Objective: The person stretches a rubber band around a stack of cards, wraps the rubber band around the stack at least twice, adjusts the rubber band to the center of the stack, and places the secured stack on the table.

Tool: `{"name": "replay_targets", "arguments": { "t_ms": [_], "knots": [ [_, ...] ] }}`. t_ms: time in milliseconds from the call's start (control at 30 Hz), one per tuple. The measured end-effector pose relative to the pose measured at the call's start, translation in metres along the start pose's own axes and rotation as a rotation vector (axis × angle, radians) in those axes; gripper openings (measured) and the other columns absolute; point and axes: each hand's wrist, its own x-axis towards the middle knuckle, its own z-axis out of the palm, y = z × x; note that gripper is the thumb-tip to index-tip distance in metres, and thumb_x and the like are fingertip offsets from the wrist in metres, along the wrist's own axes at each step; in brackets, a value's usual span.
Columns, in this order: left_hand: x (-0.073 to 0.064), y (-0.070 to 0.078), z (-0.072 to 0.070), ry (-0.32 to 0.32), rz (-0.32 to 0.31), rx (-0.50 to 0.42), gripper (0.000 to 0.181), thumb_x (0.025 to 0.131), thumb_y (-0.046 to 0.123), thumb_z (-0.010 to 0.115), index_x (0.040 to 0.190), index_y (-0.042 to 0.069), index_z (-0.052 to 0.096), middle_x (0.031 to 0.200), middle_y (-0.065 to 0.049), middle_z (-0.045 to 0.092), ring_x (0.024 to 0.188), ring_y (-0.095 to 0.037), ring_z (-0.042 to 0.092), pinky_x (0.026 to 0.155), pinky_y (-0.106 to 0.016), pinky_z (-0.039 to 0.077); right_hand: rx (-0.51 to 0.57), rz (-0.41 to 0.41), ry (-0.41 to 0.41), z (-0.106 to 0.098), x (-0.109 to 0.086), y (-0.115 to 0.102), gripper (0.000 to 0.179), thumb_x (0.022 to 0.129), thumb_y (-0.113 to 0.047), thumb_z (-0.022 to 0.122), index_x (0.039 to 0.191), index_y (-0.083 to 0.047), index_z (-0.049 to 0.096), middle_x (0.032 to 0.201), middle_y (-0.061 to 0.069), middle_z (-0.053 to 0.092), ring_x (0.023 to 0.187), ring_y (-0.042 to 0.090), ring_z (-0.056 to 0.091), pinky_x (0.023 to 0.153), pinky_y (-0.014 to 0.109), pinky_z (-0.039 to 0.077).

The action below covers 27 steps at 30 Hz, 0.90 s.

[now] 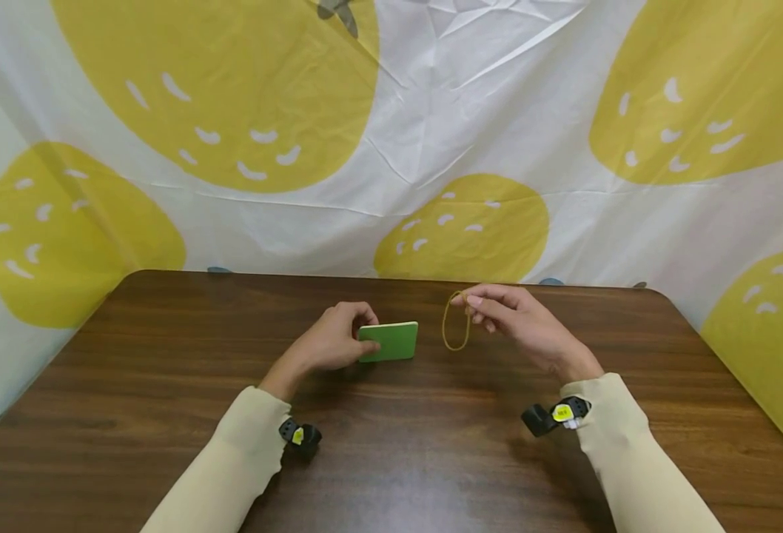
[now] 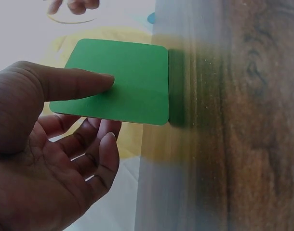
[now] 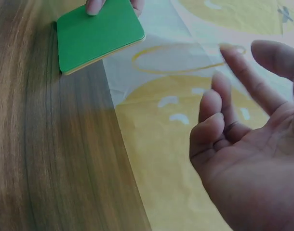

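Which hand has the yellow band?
The right hand: it pinches the yellow band between thumb and finger, whereas the left hand grips the flat green pad.

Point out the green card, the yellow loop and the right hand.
Green card (image 2: 135, 82), left wrist view: its broad face.
Yellow loop (image 1: 456, 349), head view: its lower end.
Right hand (image 1: 530, 326), head view: its middle.

Dark brown wood-grain surface, rounded at both far corners. Behind it hangs a creased white cloth printed with large yellow rounded shapes bearing white flecks.
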Motion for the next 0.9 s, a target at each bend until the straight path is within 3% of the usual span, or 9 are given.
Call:
{"name": "replay_targets", "arguments": {
  "t_ms": [200,367,467,600,767,900],
  "knots": [
    [0.000,-0.003,0.000,0.000,-0.002,-0.010,0.016,0.088,0.007,0.076,0.098,0.005,0.063,0.084,-0.005,0.064,0.072,-0.018,0.055,0.064,-0.030,0.047,0.135,-0.143,0.012,0.002,-0.002,-0.003,0.024,0.106,-0.009,0.053,0.121,-0.007,0.073,0.097,0.000,0.062,0.086,0.012,0.053,0.073,0.024,0.045],
    [0.001,-0.005,0.001,0.002,-0.011,-0.031,0.017,0.088,0.006,0.076,0.100,0.003,0.065,0.087,-0.006,0.066,0.074,-0.018,0.058,0.066,-0.030,0.050,0.064,-0.255,0.164,0.007,-0.002,-0.004,0.024,0.096,0.004,0.066,0.118,-0.002,0.074,0.096,0.000,0.062,0.089,0.013,0.055,0.075,0.022,0.049],
    [0.002,-0.006,0.001,0.000,-0.022,-0.044,0.018,0.088,0.006,0.076,0.102,0.002,0.066,0.088,-0.007,0.067,0.075,-0.018,0.060,0.066,-0.030,0.051,0.026,-0.256,0.242,0.009,-0.003,-0.005,0.028,0.091,0.005,0.072,0.118,-0.002,0.074,0.094,0.001,0.060,0.088,0.014,0.053,0.073,0.022,0.049],
    [0.002,-0.008,0.002,0.000,-0.033,-0.078,0.019,0.088,0.004,0.076,0.104,0.000,0.066,0.089,-0.009,0.068,0.075,-0.019,0.062,0.063,-0.029,0.053,-0.003,-0.253,0.281,0.010,-0.002,-0.007,0.037,0.088,0.005,0.076,0.124,-0.003,0.072,0.092,0.002,0.058,0.085,0.015,0.052,0.071,0.023,0.049],
    [0.003,-0.009,0.002,0.023,-0.029,-0.123,0.021,0.087,0.001,0.076,0.105,-0.003,0.067,0.091,-0.011,0.069,0.078,-0.019,0.065,0.064,-0.029,0.054,-0.023,-0.280,0.265,0.012,0.000,-0.007,0.050,0.084,0.010,0.076,0.132,0.003,0.064,0.090,0.007,0.053,0.078,0.014,0.051,0.067,0.023,0.048],
    [0.004,-0.007,0.002,0.055,-0.018,-0.157,0.021,0.086,0.000,0.076,0.105,-0.004,0.067,0.093,-0.011,0.069,0.080,-0.019,0.066,0.067,-0.028,0.054,-0.022,-0.267,0.221,0.013,0.000,-0.007,0.057,0.082,0.010,0.078,0.135,-0.003,0.064,0.093,0.012,0.050,0.078,0.015,0.050,0.066,0.023,0.047]
  ]
}}
